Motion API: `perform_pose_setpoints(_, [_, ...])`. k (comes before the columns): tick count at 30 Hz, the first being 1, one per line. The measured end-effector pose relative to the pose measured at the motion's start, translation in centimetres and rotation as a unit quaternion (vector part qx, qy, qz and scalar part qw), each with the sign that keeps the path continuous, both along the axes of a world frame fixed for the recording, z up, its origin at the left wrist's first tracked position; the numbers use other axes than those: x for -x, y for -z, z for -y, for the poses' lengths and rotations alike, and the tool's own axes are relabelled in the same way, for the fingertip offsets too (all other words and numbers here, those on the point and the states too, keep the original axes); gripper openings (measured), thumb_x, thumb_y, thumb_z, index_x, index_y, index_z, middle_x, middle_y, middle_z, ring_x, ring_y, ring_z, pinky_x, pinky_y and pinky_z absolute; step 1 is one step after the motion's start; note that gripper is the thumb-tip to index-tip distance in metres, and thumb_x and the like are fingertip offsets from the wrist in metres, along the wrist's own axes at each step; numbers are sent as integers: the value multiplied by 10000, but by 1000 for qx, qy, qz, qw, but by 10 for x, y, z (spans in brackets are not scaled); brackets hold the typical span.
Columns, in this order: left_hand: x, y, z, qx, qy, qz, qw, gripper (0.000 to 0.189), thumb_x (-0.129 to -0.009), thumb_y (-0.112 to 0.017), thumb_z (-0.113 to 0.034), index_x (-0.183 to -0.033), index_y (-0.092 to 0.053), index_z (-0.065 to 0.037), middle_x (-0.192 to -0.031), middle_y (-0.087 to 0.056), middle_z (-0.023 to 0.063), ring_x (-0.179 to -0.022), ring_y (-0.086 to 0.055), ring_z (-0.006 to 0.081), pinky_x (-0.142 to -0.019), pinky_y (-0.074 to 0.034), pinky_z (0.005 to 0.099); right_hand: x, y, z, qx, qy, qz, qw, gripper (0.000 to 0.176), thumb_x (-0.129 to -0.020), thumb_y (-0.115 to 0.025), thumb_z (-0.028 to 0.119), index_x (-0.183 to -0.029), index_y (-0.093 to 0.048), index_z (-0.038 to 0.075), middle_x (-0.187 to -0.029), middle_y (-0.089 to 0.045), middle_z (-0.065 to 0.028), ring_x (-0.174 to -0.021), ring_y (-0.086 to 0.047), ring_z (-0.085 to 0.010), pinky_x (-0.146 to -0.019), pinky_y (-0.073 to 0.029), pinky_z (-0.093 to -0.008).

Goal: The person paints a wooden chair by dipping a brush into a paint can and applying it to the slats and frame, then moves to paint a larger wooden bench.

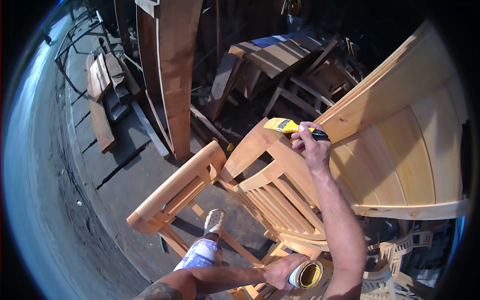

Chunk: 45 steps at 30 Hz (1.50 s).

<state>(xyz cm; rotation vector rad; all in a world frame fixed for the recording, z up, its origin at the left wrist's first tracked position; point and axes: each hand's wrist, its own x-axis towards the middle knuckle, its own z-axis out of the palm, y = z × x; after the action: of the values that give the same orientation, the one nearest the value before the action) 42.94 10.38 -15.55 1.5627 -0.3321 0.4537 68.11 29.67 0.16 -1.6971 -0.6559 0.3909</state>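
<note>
In my right hand (312, 145) is a paintbrush (286, 125) with a yellow and black handle, gripped between thumb and fingers. Its yellow-coated bristles point left, overlapping the top of a wooden chair's backrest (250, 150) in this view. My left hand (282, 271) is wrapped round a small open can (306, 275), tilted so that its yellowish inside shows. The can is at the bottom, over the chair's slatted part. A rounded wooden armrest (175, 187) extends to the lower left of the backrest.
A large panelled wooden piece (395, 155) stands close on the right. Wood planks (100, 105) lie on the pavement at left, beside an upright board (177, 70). Stacked furniture (280, 60) fills the back. My shod foot (215, 221) is beside the chair.
</note>
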Motion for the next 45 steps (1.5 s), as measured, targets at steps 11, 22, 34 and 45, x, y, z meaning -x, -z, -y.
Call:
perform_pose_setpoints(11, [-4,6,0,-5,21,-32,999,1001,-719,-842,-205,-1534,-342,92,-1464,-516,364,-1383,-524,508,-1197,-418,557,-18,22,16,51,23,32,998,241,-1033,-712,273,-1128,-701,51,-818,-750,-62,-645,-692,-90,-598,-555,-241])
perform_pose_setpoints(22, [-9,9,1,10,18,-49,999,985,-725,-840,-218,-1533,-357,74,-1449,-528,356,-1357,-545,505,-1169,-449,537,-20,11,-18,90,19,10,996,236,-1033,-696,266,-1117,-700,45,-848,-755,-64,-669,-712,-104,-595,-569,-261])
perform_pose_setpoints(34, [-6,13,-3,10,4,-28,1000,1012,-718,-851,-224,-1534,-339,86,-1445,-528,363,-1353,-549,508,-1169,-446,554,-44,-24,-10,57,-121,-35,990,258,-996,-728,202,-1191,-661,47,-985,-712,-77,-796,-725,-127,-716,-614,-279])
perform_pose_setpoints(45, [-7,12,-2,24,25,-53,998,1009,-714,-840,-225,-1540,-341,70,-1444,-527,363,-1359,-540,509,-1177,-435,553,-48,8,-20,20,-90,9,996,235,-911,-673,132,-1111,-703,11,-955,-720,-70,-801,-730,-131,-751,-623,-284])
